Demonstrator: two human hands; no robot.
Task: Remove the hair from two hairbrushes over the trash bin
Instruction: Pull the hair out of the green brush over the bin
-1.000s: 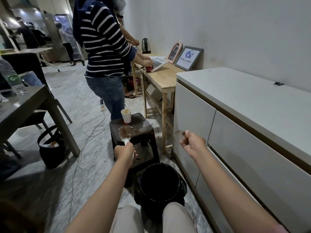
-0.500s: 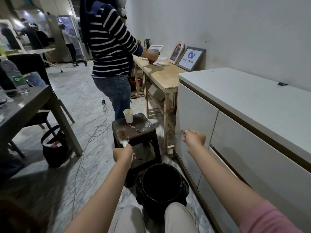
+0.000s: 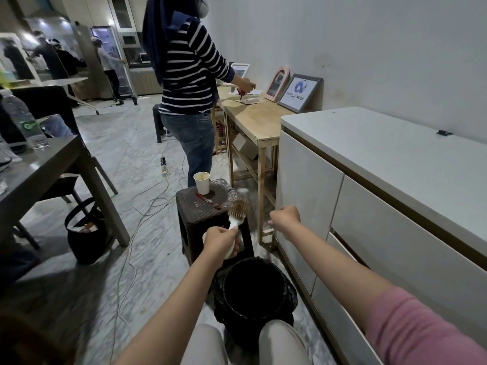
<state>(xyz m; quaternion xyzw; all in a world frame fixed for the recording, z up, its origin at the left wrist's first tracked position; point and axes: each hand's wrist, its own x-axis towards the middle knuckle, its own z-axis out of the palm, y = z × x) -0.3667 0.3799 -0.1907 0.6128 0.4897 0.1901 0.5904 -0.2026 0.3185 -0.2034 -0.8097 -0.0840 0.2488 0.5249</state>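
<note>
A: Well, start with the large fixtures. What is on your right?

B: A long white cabinet (image 3: 369, 196) runs along my right side, against the wall. Beyond it stands a wooden table (image 3: 253, 119) with a framed sign (image 3: 299, 93) leaning on the wall. A person in a striped top (image 3: 189, 75) stands at that table. On my left is a grey table (image 3: 39, 167) with a water bottle (image 3: 23, 119) on it and a black bag (image 3: 84, 230) on the floor beside its leg.

A: And directly ahead of you?

B: A dark stool (image 3: 208, 206) stands in front of me, carrying a paper cup (image 3: 202, 182). The trash bin (image 3: 253, 291), lined with a black bag, sits on the floor between the stool and my knees.

A: State the position of the hairbrush.

B: The hairbrush (image 3: 237, 212) is raised in front of the stool, above and beyond the bin's far rim. Its head points up and away from me, and brown hair is matted in the bristles.

A: State the grip, each hand.

B: My left hand (image 3: 220, 241) is wrapped around the white handle, fingers curled fully about it. My right hand (image 3: 284, 219) is held to the right of the brush head, apart from it, fingers curled in. Whether it pinches any hair, I cannot tell.
</note>
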